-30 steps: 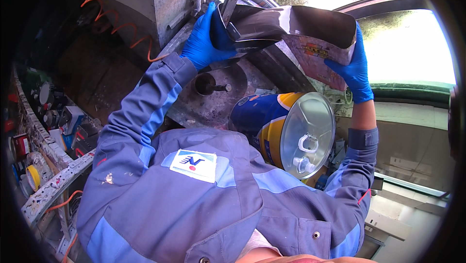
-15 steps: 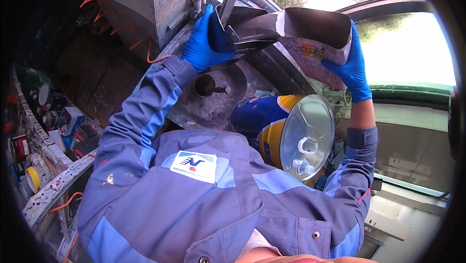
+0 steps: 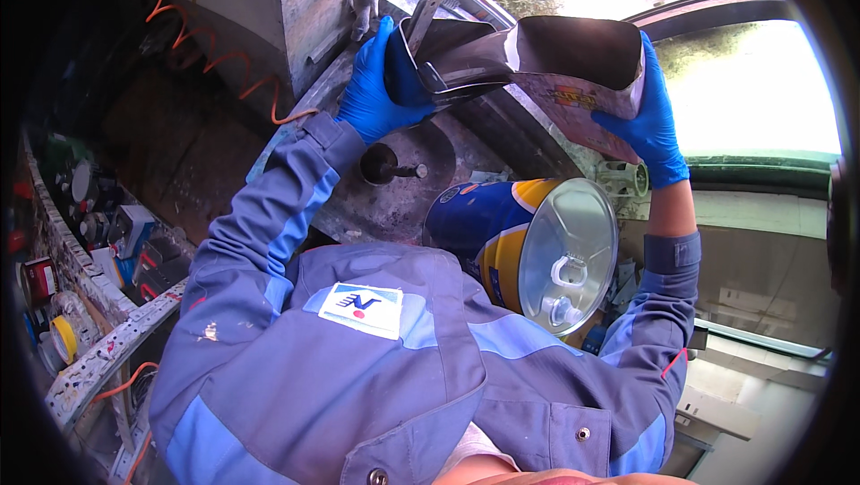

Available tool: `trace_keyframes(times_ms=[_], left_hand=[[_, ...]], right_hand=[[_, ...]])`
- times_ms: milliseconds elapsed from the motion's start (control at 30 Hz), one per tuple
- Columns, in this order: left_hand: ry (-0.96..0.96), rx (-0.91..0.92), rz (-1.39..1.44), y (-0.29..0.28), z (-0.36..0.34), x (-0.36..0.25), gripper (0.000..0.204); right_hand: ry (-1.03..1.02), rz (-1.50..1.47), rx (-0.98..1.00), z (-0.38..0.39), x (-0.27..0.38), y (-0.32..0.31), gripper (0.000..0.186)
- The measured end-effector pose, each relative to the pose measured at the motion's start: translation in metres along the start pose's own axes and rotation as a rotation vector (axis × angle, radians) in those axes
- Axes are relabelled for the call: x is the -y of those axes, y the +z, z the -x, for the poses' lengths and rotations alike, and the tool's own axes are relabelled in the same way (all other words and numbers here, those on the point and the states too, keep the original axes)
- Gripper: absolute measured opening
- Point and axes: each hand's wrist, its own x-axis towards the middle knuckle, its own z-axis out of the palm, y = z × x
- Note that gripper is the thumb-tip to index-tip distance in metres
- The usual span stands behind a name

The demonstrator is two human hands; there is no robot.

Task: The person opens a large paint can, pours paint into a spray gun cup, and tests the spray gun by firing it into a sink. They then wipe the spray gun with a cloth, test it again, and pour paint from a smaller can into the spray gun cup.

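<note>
My gloved left hand point(image 3: 376, 91) grips a dark open metal container point(image 3: 452, 42), with a flat metal strip point(image 3: 420, 21) standing in its left end. In my gloved right hand point(image 3: 654, 113) is an open rectangular tin point(image 3: 573, 104), dark inside and pale pink outside with a printed patch. The two containers meet or overlap at the middle; whether they touch is unclear. Below them are a stained metal surface with a short upright stub point(image 3: 405, 170) in a dark round opening, and a blue-yellow drum point(image 3: 502, 234) lying tilted, its silver lid facing right.
A cluttered shelf with cans point(image 3: 63, 333) and a paint-spattered rail point(image 3: 107, 351) is at left. An orange coiled hose point(image 3: 161, 15) hangs by a grey cabinet point(image 3: 233, 10). A pale glove or cloth point(image 3: 363, 1) hangs upper middle. A bright window point(image 3: 735, 82) is at right.
The right tin and my right hand have shifted slightly left and down. My left hand and its container are slightly lower. Both grips are unchanged.
</note>
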Motion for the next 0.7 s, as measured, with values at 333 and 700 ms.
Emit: trace_keyframes(times_ms=[333,700], left_hand=[[-0.044,-0.003,0.078,0.0034,0.0014,-0.001,0.125],[0.018,-0.031,-0.022,0.0027,0.0012,0.0029,0.129]], right_hand=[[-0.029,0.074,-0.021,-0.0046,0.0039,-0.0018,0.109],[-0.04,0.127,-0.016,-0.0064,0.0073,-0.0028,0.111]])
